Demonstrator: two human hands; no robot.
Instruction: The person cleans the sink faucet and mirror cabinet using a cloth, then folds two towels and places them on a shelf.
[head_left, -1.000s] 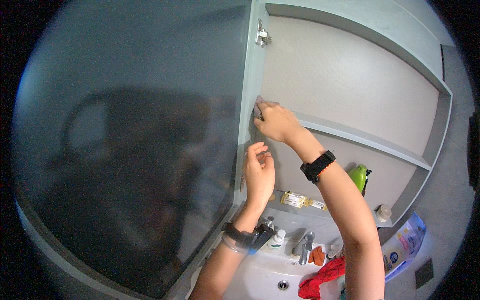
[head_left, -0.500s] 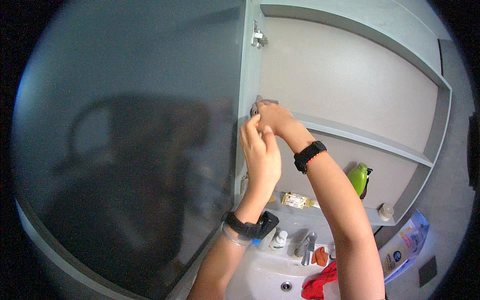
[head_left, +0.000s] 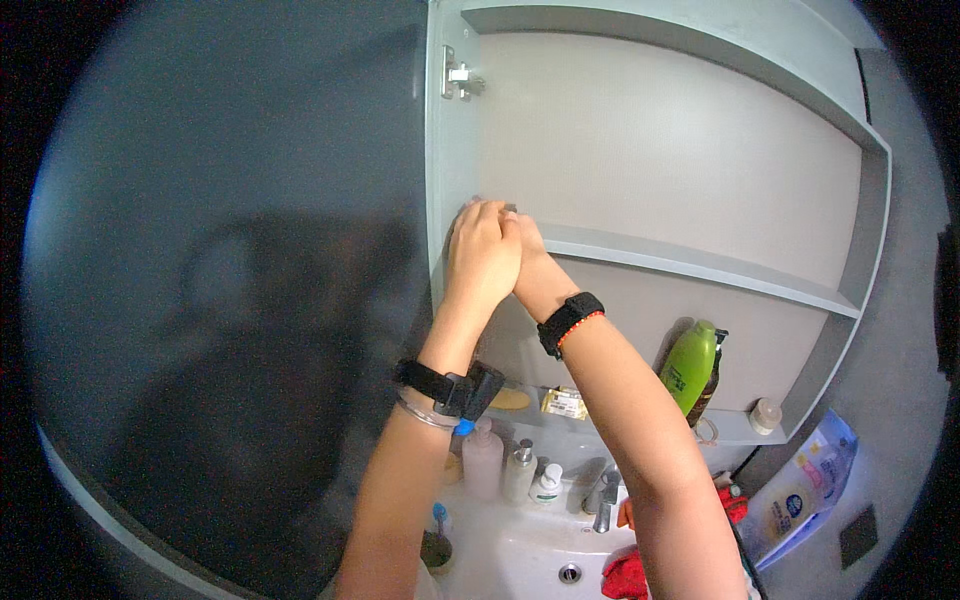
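Observation:
My left hand (head_left: 486, 248) and my right hand (head_left: 530, 242) are pressed together at the left end of the cabinet's middle shelf (head_left: 690, 268), by the side wall (head_left: 452, 150). The left fingers lie close together and curl forward, covering much of the right hand. The right fingers are mostly hidden behind them. A scrap of greyish cloth (head_left: 512, 208) peeks out at the fingertips; the rest of it cannot be seen. Both wrists wear black straps.
A dark, reflective door (head_left: 250, 300) stands open on the left. On the lower shelf are a green bottle (head_left: 690, 368), a small jar (head_left: 766, 415) and a yellow-and-white packet (head_left: 564, 403). Below, several pump bottles and a tap (head_left: 604, 505) line the white sink (head_left: 520, 560).
My left hand has come up against the right one and over it. The greyish cloth, plainer before, is now mostly covered. The view has shifted right, showing more bottles by the sink.

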